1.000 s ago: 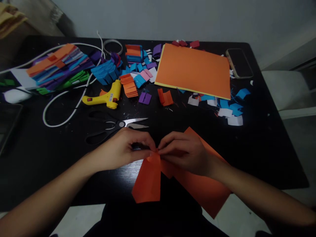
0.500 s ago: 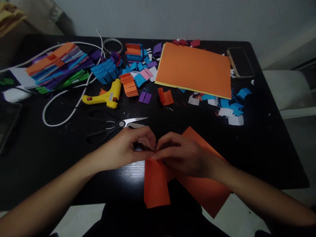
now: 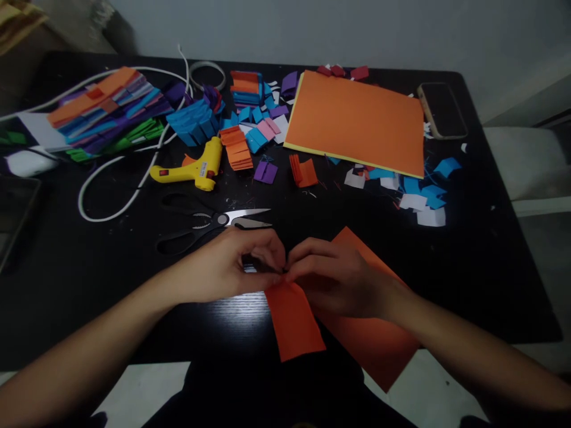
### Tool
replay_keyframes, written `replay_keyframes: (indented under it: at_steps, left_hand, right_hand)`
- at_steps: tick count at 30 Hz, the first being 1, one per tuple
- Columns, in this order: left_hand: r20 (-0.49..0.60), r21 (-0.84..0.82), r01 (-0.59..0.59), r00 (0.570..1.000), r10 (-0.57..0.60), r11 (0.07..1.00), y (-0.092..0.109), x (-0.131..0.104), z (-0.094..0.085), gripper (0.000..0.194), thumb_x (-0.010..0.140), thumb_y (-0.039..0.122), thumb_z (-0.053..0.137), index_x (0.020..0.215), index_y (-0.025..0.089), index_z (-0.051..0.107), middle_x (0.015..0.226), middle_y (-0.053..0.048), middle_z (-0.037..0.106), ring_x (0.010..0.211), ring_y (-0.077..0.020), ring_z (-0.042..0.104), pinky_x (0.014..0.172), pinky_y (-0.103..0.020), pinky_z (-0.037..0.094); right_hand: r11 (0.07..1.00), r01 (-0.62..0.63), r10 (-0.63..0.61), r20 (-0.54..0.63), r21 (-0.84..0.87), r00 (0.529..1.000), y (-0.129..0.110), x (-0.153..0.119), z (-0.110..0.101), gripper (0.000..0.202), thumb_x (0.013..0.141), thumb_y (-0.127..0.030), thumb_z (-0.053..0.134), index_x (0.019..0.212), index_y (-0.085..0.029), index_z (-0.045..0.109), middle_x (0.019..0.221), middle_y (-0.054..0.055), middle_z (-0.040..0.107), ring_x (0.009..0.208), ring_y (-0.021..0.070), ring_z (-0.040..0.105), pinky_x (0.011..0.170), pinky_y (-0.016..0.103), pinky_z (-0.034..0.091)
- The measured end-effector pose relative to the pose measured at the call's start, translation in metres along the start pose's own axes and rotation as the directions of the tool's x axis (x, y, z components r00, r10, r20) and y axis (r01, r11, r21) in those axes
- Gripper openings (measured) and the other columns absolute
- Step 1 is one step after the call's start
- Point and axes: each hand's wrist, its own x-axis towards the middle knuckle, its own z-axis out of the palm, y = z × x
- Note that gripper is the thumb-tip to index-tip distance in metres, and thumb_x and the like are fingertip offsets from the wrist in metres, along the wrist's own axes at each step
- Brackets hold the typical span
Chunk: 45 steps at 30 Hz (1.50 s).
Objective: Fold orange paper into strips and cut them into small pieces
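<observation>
Between my two hands hangs a strip of orange paper (image 3: 295, 324), pinched at its top edge. My left hand (image 3: 236, 261) is closed on its upper left corner, thumb below and fingers curled. My right hand (image 3: 334, 276) pinches the same edge from the right, its fingertips almost touching the left ones. Under my right hand and forearm a larger orange sheet (image 3: 379, 351) lies slanted, reaching past the table's front edge. Just beyond my left hand, open scissors (image 3: 222, 220) with black handles rest on the table.
A yellow glue gun (image 3: 207, 166) lies beyond the scissors, near a looped white cable (image 3: 82, 199). Folded paper pieces in several colours (image 3: 111, 113) cover the back left. A stack of orange sheets (image 3: 357, 122) and a phone (image 3: 441, 110) lie at the back right of the black table (image 3: 482, 267).
The strip's lower end has swung right, and it now shows as one flat face instead of a folded shape. Both hands keep their pinch; the view has shifted slightly.
</observation>
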Motion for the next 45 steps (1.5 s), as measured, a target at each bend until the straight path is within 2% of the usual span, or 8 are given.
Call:
replay_keyframes:
  at_steps: [5,10,20,23,29,34,41,45]
  left_hand:
    - [0.070,-0.053,0.054,0.996,-0.051,0.997,-0.004,0.002,0.000,0.009,0.088,0.013,0.072,0.094,0.019,0.068,0.088,0.002,0.080,0.081,-0.0122,0.076,0.069,-0.019,0.055]
    - [0.105,-0.051,0.097,0.990,-0.091,0.994,-0.006,0.003,0.000,0.009,0.088,0.016,0.073,0.095,0.019,0.067,0.087,0.001,0.081,0.081,-0.0135,0.076,0.068,-0.020,0.053]
    - [0.139,-0.037,0.069,0.988,-0.063,0.997,-0.006,0.002,-0.001,0.006,0.089,0.015,0.069,0.092,0.019,0.064,0.083,0.001,0.079,0.077,-0.0131,0.073,0.064,-0.019,0.050]
    - [0.128,0.021,0.012,0.992,-0.014,1.000,-0.005,0.001,-0.003,0.009,0.092,0.011,0.062,0.095,0.019,0.065,0.088,0.000,0.077,0.079,-0.0126,0.070,0.066,-0.020,0.050]
    - [-0.004,-0.015,-0.009,1.000,0.009,1.000,-0.002,0.000,-0.008,0.013,0.099,0.012,0.056,0.106,0.018,0.065,0.090,-0.002,0.073,0.081,-0.0138,0.070,0.071,-0.023,0.056]
    - [-0.088,-0.126,0.027,0.995,-0.038,0.992,-0.002,0.001,-0.001,0.011,0.103,0.026,0.060,0.108,0.018,0.065,0.091,-0.004,0.074,0.081,-0.0150,0.072,0.072,-0.024,0.059]
    - [-0.131,-0.299,0.091,0.982,-0.135,0.950,-0.008,0.006,0.014,0.020,0.096,0.029,0.071,0.111,0.017,0.065,0.088,-0.002,0.075,0.081,-0.0141,0.071,0.073,-0.024,0.057]
    - [-0.172,-0.267,0.078,0.977,-0.127,0.961,-0.009,0.007,0.018,0.019,0.094,0.029,0.074,0.107,0.017,0.065,0.084,0.000,0.071,0.077,-0.0118,0.067,0.068,-0.021,0.052]
  right_hand:
    - [0.998,-0.049,0.044,0.100,0.045,0.994,-0.002,-0.002,0.002,0.028,0.097,-0.004,0.063,0.117,-0.021,0.073,0.117,0.008,0.063,0.103,0.0143,0.069,0.085,0.026,0.062]
    - [0.993,-0.106,0.099,0.140,0.043,0.985,-0.003,-0.001,-0.001,0.022,0.096,-0.006,0.065,0.109,-0.020,0.075,0.113,0.008,0.063,0.098,0.0155,0.068,0.079,0.027,0.061]
    - [0.991,-0.136,0.130,0.177,0.020,0.976,-0.007,0.002,-0.005,0.013,0.092,-0.012,0.070,0.103,-0.019,0.071,0.109,0.007,0.069,0.082,0.0133,0.067,0.070,0.025,0.058]
    - [0.985,-0.170,0.166,0.184,0.008,0.969,-0.008,0.003,-0.008,0.014,0.093,-0.014,0.070,0.107,-0.018,0.070,0.110,0.008,0.070,0.089,0.0161,0.071,0.074,0.027,0.060]
    - [0.996,-0.078,0.080,0.038,-0.050,0.996,-0.003,0.001,-0.014,0.019,0.096,-0.016,0.065,0.115,-0.017,0.067,0.115,0.013,0.070,0.104,0.0219,0.070,0.085,0.034,0.061]
    - [0.962,-0.039,0.009,-0.110,-0.271,0.994,-0.001,-0.005,-0.006,0.019,0.103,-0.015,0.055,0.118,-0.019,0.067,0.116,0.012,0.068,0.106,0.0216,0.070,0.085,0.033,0.062]
    - [0.920,0.002,-0.065,-0.148,-0.391,0.987,-0.002,-0.005,0.002,0.020,0.109,-0.017,0.050,0.113,-0.018,0.069,0.111,0.009,0.069,0.102,0.0174,0.071,0.085,0.025,0.062]
    - [0.910,0.046,-0.113,-0.140,-0.411,0.984,0.000,-0.005,0.003,0.018,0.107,-0.014,0.055,0.117,-0.015,0.069,0.112,0.012,0.068,0.104,0.0183,0.070,0.085,0.026,0.061]
